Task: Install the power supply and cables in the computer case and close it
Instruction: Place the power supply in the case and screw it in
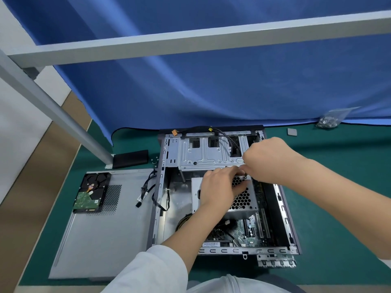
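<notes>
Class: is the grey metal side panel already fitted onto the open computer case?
No: the grey metal side panel lies flat beside the open computer case.

The computer case (283, 210) is laid open on the mat (338, 208), with the power supply (243, 199) seated inside it, near the middle. The drive cage (203, 153) is set behind the power supply, and the motherboard (247, 231) is seen in front of it. The left hand (220, 187) is rested on the power supply; the right hand (264, 157) is held just behind and to the right of it, above the supply's far corner. To the left of the case the side panel (110, 225) is laid flat — a hard drive (92, 192) is placed on its far left part. A bag of screws (330, 120) is found well behind and to the right, at the curtain (211, 81).
</notes>
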